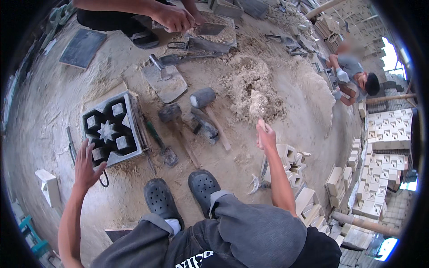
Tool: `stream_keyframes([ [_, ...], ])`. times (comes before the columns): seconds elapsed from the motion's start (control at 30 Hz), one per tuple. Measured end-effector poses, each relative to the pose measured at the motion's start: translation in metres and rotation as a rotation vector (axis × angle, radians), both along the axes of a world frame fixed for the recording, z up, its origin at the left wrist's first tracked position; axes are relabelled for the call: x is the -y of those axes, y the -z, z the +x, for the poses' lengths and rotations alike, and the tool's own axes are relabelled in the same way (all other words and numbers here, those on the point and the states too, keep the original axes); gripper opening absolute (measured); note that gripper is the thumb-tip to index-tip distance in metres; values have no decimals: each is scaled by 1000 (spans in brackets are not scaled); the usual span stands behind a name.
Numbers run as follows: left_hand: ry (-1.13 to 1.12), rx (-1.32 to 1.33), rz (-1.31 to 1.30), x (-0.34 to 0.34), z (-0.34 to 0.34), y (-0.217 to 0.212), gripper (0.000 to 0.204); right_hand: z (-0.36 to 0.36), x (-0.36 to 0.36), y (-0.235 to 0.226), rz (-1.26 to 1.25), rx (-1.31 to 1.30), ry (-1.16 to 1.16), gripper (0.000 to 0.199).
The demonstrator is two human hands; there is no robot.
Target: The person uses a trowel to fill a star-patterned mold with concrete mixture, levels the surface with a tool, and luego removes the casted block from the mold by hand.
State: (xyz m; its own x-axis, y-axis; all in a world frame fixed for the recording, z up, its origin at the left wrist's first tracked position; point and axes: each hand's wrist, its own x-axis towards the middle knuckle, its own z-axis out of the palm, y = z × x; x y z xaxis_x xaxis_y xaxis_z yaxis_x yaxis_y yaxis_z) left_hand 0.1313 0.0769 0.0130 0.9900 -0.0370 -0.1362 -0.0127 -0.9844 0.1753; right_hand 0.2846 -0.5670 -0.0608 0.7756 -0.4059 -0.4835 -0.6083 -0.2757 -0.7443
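Note:
My left hand [85,168], fingers spread, rests at the near left corner of a square mould [132,119] with a dark metal frame. Inside the mould are a star-shaped core [107,131] and several square blocks, with dark gaps between them. My right hand [267,137] is closed on the handle of what looks like a trowel. Its sand-covered blade [258,105] points away from me into a pile of loose sand [243,85]. Sand hides most of the blade, and my fingers hide the handle.
Between mould and sand lie two mallets [203,97] [170,112], a small green-handled shovel [168,156] and a flat shovel blade [165,84]. A co-worker's hands [176,18] work at the top; another person [353,78] crouches far right. Patterned blocks [292,163] stand at my right.

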Motion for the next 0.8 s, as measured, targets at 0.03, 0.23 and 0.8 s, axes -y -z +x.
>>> stream_keyframes([
  [0.03,-29,46,-17,-3,2,4,78,-3,-4,-12,-1,-4,-18,48],
  [0.23,-281,410,-338,15,35,31,57,-21,-10,-61,-19,51,-184,52],
  [0.8,-642,801,-774,17,29,65,49,11,-252,-92,31,181,-1159,49],
])
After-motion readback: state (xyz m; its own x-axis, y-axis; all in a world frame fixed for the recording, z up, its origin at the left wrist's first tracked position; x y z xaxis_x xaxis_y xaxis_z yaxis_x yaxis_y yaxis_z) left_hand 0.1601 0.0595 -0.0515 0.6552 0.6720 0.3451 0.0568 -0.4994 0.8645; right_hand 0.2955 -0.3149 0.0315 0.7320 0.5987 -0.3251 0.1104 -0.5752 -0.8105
